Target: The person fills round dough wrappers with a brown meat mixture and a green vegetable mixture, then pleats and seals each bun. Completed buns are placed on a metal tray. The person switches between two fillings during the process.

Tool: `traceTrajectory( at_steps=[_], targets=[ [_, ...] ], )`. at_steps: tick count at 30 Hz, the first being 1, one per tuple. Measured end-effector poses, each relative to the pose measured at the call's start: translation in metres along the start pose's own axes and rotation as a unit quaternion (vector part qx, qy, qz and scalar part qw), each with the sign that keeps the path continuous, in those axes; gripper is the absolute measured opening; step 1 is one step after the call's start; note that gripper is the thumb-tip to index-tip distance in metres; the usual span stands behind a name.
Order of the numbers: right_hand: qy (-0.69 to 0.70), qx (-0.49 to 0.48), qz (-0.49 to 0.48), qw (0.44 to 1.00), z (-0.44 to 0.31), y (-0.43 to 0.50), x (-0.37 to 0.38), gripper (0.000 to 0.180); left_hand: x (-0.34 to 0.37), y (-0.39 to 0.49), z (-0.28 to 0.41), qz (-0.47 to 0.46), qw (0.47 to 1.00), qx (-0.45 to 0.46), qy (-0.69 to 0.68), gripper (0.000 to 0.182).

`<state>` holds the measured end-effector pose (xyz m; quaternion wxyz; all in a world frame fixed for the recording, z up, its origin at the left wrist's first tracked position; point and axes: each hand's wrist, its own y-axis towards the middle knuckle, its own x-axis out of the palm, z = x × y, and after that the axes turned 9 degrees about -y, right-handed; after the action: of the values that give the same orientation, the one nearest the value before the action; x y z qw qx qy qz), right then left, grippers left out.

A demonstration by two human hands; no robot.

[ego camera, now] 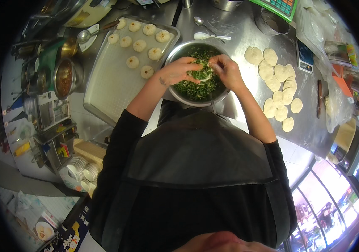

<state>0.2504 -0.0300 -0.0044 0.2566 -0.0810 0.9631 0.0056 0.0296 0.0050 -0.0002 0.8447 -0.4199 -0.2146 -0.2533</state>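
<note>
My left hand (181,71) holds a dough wrapper (205,77) topped with chopped green filling, above a steel mixing bowl (179,100). The fingers of my right hand (226,67) pinch the wrapper's edge from the other side. More chopped greens (195,91) lie in the bowl, and a utensil handle (212,102) leans on its near rim. On the left, a perforated metal tray (104,91) bears several pleated buns (139,45) towards its far end. Several flat dough rounds (273,83), some overlapping, lie on the steel table right of the bowl.
Beyond the bowl lie a white spoon (212,36) and a metal spoon (199,21). A steel pot (272,23), a small digital scale (304,56) and a brown rod (320,99) are on the right. A bowl of reddish-brown filling (64,78) stands left of the tray.
</note>
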Motion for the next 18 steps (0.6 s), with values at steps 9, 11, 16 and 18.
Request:
traceTrajectory(
  at_steps=[9,11,16,18],
  targets=[
    [-0.024,-0.030,-0.002,0.999,-0.007,0.005,-0.003,0.018,0.006,0.002,-0.010,0.011,0.995,0.090,0.048,0.029],
    [-0.047,-0.059,-0.011,0.997,-0.008,0.006,-0.002,0.018,0.005,0.004,-0.009,0.023,0.993,0.074,0.092,0.029],
    [-0.113,-0.147,0.033,0.982,-0.011,0.003,0.003,0.013,0.001,0.007,-0.006,0.037,0.986,0.042,0.155,0.025],
    [-0.108,-0.164,0.044,0.980,-0.012,0.002,0.005,0.014,0.002,0.008,-0.005,0.053,0.983,0.035,0.173,0.024]
  ],
)
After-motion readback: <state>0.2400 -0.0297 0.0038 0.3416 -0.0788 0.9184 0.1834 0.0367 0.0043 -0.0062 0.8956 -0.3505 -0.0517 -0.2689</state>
